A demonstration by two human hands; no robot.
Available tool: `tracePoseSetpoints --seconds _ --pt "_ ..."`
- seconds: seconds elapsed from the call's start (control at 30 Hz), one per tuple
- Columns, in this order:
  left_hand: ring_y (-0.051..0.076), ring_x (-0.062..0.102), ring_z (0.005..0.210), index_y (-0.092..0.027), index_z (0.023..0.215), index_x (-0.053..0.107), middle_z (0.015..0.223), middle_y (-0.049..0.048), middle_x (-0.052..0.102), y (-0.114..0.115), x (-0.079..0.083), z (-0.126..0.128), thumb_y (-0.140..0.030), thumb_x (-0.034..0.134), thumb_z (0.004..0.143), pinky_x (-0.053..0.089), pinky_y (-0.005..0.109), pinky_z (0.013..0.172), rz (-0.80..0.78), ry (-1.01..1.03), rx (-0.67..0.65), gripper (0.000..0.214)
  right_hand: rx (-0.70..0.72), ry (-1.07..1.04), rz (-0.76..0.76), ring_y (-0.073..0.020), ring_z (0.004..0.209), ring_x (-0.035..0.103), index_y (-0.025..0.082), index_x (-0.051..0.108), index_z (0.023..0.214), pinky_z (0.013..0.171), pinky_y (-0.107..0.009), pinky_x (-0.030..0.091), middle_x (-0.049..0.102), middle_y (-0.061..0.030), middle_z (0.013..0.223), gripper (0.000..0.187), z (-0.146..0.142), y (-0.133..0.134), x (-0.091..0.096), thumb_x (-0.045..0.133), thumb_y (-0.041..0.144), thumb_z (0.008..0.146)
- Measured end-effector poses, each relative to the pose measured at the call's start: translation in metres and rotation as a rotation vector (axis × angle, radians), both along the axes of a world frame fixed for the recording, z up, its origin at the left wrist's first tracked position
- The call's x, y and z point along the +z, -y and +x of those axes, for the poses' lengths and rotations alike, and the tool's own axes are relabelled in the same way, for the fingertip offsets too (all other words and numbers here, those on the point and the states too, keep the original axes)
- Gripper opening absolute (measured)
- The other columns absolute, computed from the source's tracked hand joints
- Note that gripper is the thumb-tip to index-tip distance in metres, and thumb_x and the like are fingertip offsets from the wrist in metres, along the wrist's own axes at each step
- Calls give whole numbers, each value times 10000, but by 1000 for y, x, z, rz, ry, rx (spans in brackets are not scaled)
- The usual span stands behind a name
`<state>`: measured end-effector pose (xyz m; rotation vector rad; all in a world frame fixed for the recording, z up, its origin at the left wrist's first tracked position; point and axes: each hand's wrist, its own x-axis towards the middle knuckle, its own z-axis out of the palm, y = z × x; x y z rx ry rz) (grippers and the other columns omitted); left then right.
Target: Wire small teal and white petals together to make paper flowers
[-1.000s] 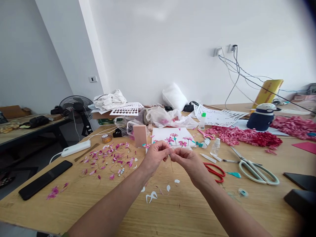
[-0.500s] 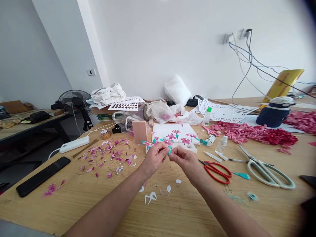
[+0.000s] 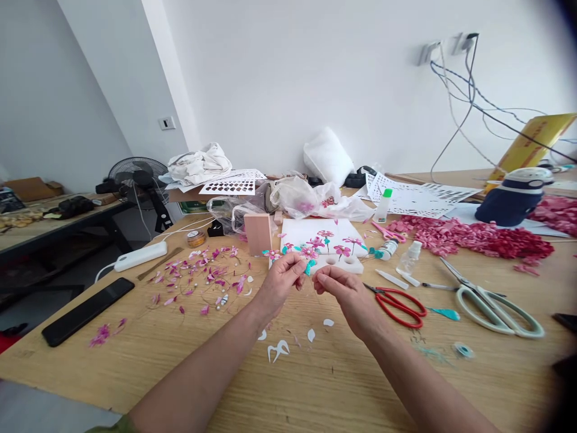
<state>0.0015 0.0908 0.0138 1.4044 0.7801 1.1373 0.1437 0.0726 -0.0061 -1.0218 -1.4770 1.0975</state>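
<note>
So the thing being worked on is this tiny teal piece, a bright blue-green scrap that looks kinda leafy, wider up top and narrowing toward the bottom. It's pinched by the left hand, poking out past the fingertips and leaning a bit, not dead upright. Going by the white block, it's up in the air on the near side, lined up with the block's middle rather than either end. The right hand is just beside it, with a small gap showing. Too small to make out its material or any stem, tbh.
</note>
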Motion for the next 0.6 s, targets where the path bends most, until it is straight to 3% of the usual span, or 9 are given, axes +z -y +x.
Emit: tracePoseSetpoints --seconds 0.27,0.43,0.6 --pt "77 355 498 -158 580 433 496 -42 380 5 1 2 -365 477 767 287 214 515 104 -133 8 283 34 11 -25 -111 592 388 176 510 612 565 -242 295 449 28 597 228 -5 1 -1 529 371 731" --pt "89 371 528 -158 635 449 549 -24 390 5 -2 2 -411 366 814 307 223 529 80 -57 -9 320 7 2 8 -105 577 376 175 515 605 550 -231 285 451 34 585 205 -6 3 0 517 333 737" --pt "97 357 546 -161 555 422 524 -31 360 4 -2 3 -360 446 778 284 226 549 223 -257 28 300 1 20 36 -103 552 364 176 505 597 529 -230 279 422 37 563 214 -7 3 -2 525 341 731"
